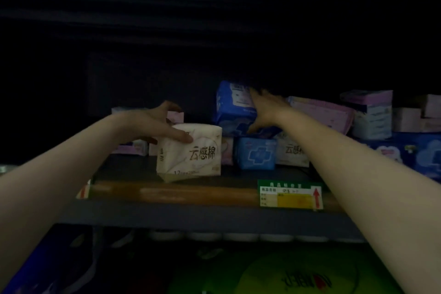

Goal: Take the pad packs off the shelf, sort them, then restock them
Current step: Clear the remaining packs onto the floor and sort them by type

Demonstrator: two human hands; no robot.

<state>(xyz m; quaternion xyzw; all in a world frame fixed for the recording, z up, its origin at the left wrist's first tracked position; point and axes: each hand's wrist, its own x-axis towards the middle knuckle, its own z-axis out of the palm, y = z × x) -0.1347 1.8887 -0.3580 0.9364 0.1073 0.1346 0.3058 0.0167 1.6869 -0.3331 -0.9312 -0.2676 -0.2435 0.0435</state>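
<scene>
Shelf dim, price tag on front edge. White pad pack stood at shelf front, left of tag; left hand clamped grip over its top. Blue pad pack on heap behind; right hand touched it, fingers spread apart

You're standing at a shop shelf.
A green and yellow price tag with a red arrow is fixed to the shelf edge, and many packaged pad packs sit crowded on the board before you.
</scene>
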